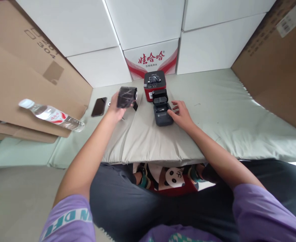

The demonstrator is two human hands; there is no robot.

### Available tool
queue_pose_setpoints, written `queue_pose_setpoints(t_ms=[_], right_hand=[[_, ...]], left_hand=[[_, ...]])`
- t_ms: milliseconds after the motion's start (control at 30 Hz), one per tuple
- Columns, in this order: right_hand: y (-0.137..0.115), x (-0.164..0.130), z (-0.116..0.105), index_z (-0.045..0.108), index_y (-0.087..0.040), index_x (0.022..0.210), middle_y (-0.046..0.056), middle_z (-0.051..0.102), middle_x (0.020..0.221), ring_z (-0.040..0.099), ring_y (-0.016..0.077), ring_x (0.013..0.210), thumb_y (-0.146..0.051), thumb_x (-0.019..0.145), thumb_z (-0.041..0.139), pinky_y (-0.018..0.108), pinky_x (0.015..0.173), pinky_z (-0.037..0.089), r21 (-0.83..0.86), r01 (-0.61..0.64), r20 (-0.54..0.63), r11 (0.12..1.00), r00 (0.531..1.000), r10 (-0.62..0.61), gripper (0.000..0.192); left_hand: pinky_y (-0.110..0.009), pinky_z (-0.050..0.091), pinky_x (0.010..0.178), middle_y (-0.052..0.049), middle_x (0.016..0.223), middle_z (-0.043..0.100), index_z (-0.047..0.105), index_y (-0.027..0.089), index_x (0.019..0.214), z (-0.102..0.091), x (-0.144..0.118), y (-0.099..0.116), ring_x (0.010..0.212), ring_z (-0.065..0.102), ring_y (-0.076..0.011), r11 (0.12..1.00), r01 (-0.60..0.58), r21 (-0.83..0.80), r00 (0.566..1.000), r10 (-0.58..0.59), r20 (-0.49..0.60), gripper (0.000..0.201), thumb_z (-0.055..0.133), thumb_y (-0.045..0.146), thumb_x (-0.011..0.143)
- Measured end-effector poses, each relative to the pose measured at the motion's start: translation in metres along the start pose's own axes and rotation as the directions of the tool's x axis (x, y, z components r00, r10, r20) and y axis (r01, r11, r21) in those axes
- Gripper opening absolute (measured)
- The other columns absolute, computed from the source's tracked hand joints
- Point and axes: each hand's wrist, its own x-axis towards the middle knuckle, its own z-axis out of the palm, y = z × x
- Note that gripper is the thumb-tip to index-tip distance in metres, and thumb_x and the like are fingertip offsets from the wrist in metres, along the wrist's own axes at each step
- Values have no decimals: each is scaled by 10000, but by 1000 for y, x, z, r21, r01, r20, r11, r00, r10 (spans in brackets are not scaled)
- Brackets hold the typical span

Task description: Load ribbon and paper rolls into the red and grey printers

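Our left hand (116, 109) grips a wrapped black roll (126, 97) at ten o'clock from the open black printer (162, 111), which our right hand (181, 116) touches, fingers loosely spread.

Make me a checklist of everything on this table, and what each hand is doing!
Surface: pale green padded cloth, wrinkled.
Job's things: dark wrapped roll; small black printer, lid open.
Clutter: red printer behind the black one; phone lying flat; water bottle on its side on cardboard.
Hands: left hand holds the roll up; right hand touches the black printer's side.
Cables: nothing seen.
Surroundings: white boxes stacked behind, brown carton at right.
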Motion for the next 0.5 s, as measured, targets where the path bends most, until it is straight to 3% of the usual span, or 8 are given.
queue_pose_setpoints(t_ms=[67,133,200,267,367,433,500], right_hand=[[0,0,0,605,-234,1311,143,586,1307,643,264,1039,-476,857,706,453,821,598,11,-11,-2,1000,1000,11,524],[-1,0,-1,603,-233,1307,143,586,1309,644,261,1036,-477,861,700,454,829,597,18,-17,-5,1000,1000,17,518],[-3,0,0,599,-236,1302,140,586,1309,645,259,1030,-476,865,695,455,837,594,20,-16,-5,1000,1000,16,507],[-4,-1,0,591,-239,1305,139,582,1314,647,260,1032,-473,872,688,454,843,591,17,-15,5,1000,1000,15,502],[-6,-1,0,579,-241,1318,138,573,1321,644,264,1046,-483,882,676,451,848,588,8,-14,20,1000,1000,14,508],[-6,-1,0,575,-243,1318,137,570,1318,643,263,1042,-487,883,673,450,845,586,5,-6,18,1000,1000,6,508],[-5,-1,0,573,-246,1310,137,570,1318,644,260,1030,-479,882,673,443,825,586,5,2,10,1000,1000,-2,498]], left_hand=[[-346,564,676,-64,888,716,637,237,1031,17,-7,9,830,737,-229,993,33,-114,999,-29,38,404,628,618,896],[-275,489,547,-6,805,665,603,260,1061,30,-12,16,623,644,-146,975,99,-201,992,-82,92,336,691,516,862],[-214,332,433,43,721,588,577,270,1054,38,-15,17,463,480,-81,970,165,-178,974,-132,183,296,711,423,839],[-197,276,418,53,673,551,569,247,991,42,-15,14,438,430,-67,982,181,-63,958,-161,239,263,724,374,821],[-233,455,519,22,708,623,592,219,969,44,-11,4,574,593,-123,987,76,143,965,-109,237,305,789,309,753],[-323,584,707,-18,856,716,638,213,1057,46,-7,0,769,706,-190,968,-71,240,959,0,282,381,812,294,728],[-426,593,951,-61,1075,761,681,205,1140,52,-2,-2,1020,736,-256,917,-253,308,924,134,359,430,808,307,743]])
